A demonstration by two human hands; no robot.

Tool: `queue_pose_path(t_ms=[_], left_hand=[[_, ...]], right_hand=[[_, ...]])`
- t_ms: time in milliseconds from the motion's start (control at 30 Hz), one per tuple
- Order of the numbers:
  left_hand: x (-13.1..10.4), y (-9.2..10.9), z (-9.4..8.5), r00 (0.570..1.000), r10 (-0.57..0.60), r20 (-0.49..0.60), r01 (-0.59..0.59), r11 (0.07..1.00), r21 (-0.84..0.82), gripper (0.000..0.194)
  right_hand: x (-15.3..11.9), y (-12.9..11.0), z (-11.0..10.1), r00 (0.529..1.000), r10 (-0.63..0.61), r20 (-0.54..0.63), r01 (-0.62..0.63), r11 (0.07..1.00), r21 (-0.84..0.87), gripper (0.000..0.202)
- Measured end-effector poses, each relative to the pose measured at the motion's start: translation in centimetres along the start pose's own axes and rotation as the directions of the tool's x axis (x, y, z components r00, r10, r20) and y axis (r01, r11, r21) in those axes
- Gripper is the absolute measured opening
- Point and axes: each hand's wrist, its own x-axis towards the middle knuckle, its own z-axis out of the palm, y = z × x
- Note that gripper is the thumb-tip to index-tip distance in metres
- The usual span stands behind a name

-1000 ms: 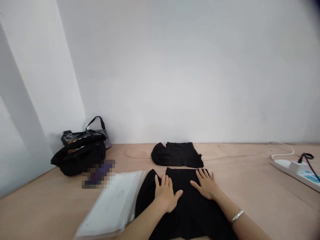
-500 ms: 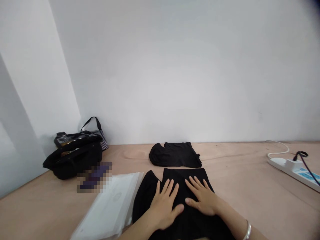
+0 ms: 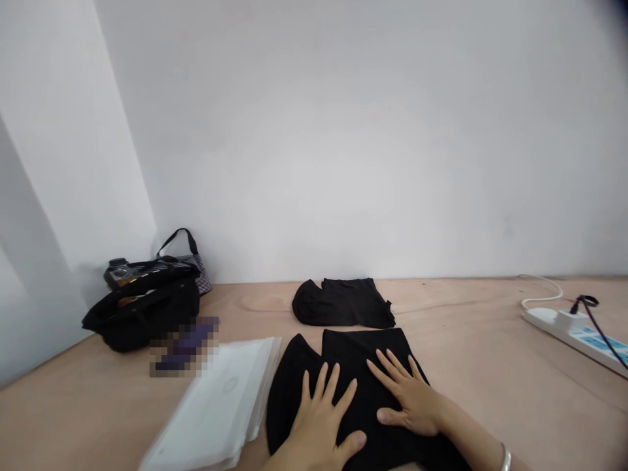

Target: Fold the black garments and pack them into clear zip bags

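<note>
A black cloth garment (image 3: 363, 353) lies flat on the table in front of me, with a rounded part at its left side. My left hand (image 3: 321, 418) rests palm down on its left half, fingers spread. On the right half lies my right hand (image 3: 405, 396), also flat with the fingers apart. Just beyond is a second black garment (image 3: 343, 304) of similar outline, folded and smaller. To the left of my left hand sits a stack of clear plastic bags (image 3: 216, 399). The near edge of the garment is partly hidden by my hands and the frame's bottom.
An open black bag (image 3: 147, 314) stands at the far left, with a bottle (image 3: 120, 269) and a striped bag (image 3: 203, 271) by it. A pixelated dark blue item (image 3: 186, 347) lies nearby. A white power strip (image 3: 583, 337) with cables is at the right. The wall (image 3: 373, 163) closes the back.
Both hands have slid nearer to me over the garment, the right one also a little to the right. The fingers have spread wider. The garment's left part has shifted slightly right.
</note>
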Motion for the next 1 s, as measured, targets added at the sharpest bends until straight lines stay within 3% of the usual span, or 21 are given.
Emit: queue_pose_path(t_ms=[167, 267, 400, 500, 600, 667, 767, 867, 1000], left_hand=[[-0.7, -1.0, 0.4, 0.974, -0.223, -0.05, 0.225, 0.973, 0.053, 0.072], [-0.8, -1.2, 0.4, 0.968, -0.246, -0.036, 0.248, 0.967, 0.062, 0.072], [-1.9, -1.2, -0.9, 0.994, -0.097, -0.052, 0.097, 0.995, 0.014, 0.061], [-3.6, -1.7, -2.3, 0.995, 0.09, -0.039, -0.091, 0.995, -0.047, 0.055], [-5.3, -2.5, -3.1, 0.984, 0.178, 0.017, -0.176, 0.981, -0.087, 0.061], [-5.9, -3.0, -2.9, 0.982, 0.182, 0.056, -0.176, 0.98, -0.097, 0.059], [-6.0, -3.5, -2.1, 0.989, 0.138, 0.055, -0.131, 0.986, -0.103, 0.038], [-5.8, -3.5, -1.6, 0.993, 0.112, 0.027, -0.108, 0.986, -0.13, 0.032], [-5.7, -2.6, -3.1, 0.995, 0.098, -0.002, -0.096, 0.98, -0.176, 0.03]], right_hand=[[-0.1, -0.8, 0.6, 0.999, -0.042, 0.018, 0.042, 0.999, 0.005, 0.072], [-0.1, -1.2, 0.6, 0.999, -0.022, 0.034, 0.022, 1.0, 0.008, 0.073], [-1.1, -2.2, -0.9, 0.999, -0.03, 0.04, 0.027, 0.996, 0.087, 0.072], [-2.7, -3.3, -2.2, 0.995, -0.079, -0.057, 0.087, 0.986, 0.144, 0.064], [-4.3, -3.8, -2.6, 0.987, -0.111, -0.118, 0.13, 0.979, 0.159, 0.053], [-5.0, -3.8, -2.3, 0.991, -0.1, -0.084, 0.113, 0.979, 0.172, 0.048], [-5.6, -3.8, -1.4, 0.998, -0.036, -0.059, 0.048, 0.977, 0.209, 0.036], [-6.2, -4.2, -1.3, 0.996, 0.042, -0.073, -0.025, 0.977, 0.214, 0.045], [-6.8, -5.0, -2.5, 0.992, 0.123, 0.014, -0.124, 0.989, 0.085, 0.045]])
